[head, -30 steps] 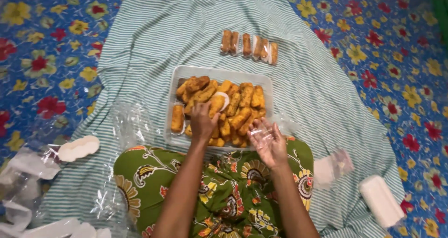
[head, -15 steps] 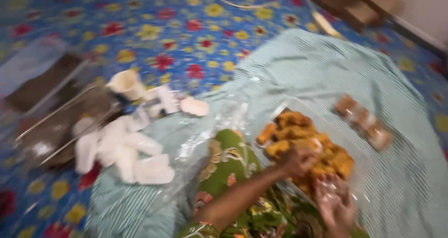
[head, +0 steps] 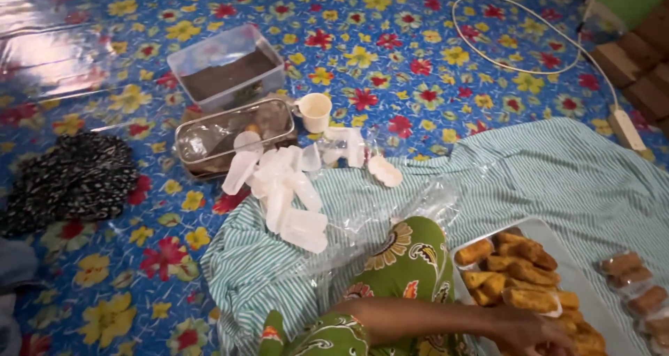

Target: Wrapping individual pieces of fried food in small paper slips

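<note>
My left hand (head: 533,331) reaches from the lower left onto a pile of golden fried pieces (head: 512,283) in a pale rectangular tray (head: 550,237) at the bottom right. Its fingers rest among the pieces at the frame's edge, and its grip is hidden. My right hand is out of view. To the right of the tray lie several fried pieces wrapped in clear plastic (head: 627,272). A heap of small white plastic packets (head: 286,199) lies to the left on a green-and-white striped cloth (head: 557,168). My knee in a green patterned garment (head: 411,258) sits between them.
Crumpled clear plastic bags (head: 418,202) lie by the knee. On the blue floral mat (head: 418,49) stand a white cup (head: 315,110), a clear box with dark contents (head: 223,66) and a shallow clear tray (head: 230,136). A dark cloth (head: 77,175) lies left, a white cable (head: 516,66) top right.
The view has swung left, away from the tray and towards the packets and containers. My left hand stays on the fried pieces. My right hand has dropped out of the frame.
</note>
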